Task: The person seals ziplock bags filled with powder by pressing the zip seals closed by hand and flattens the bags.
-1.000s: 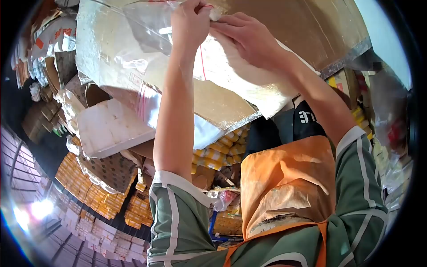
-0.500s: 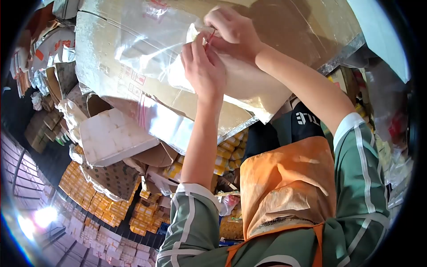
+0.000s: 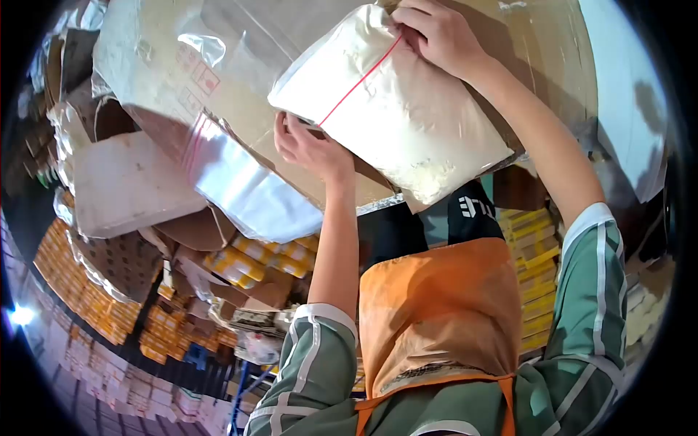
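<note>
A plump clear zip bag of off-white powder (image 3: 414, 123) lies tilted over the cardboard surface (image 3: 254, 134), its lower corner reaching past the near edge. A red zip line runs slantwise across the bag. My left hand (image 3: 314, 149) grips the bag's edge at the lower left end of that line, the fingertips partly hidden beneath it. At the line's upper right end, my right hand (image 3: 443, 36) is closed on the other edge, with the fingers curled around the plastic. Left of the bag, clear plastic (image 3: 225, 36) is spread on the cardboard.
Flat clear bags with red strips (image 3: 243, 185) hang over the cardboard's near edge. A white foam box lid (image 3: 134, 185) stands to the left. Yellow-taped packs (image 3: 534, 276) are stacked below, and a blue-white sheet (image 3: 629, 94) hangs at the right.
My hands were close together at the bag's gathered top and are now apart at the two ends of the red line. The bag's full face has come into view.
</note>
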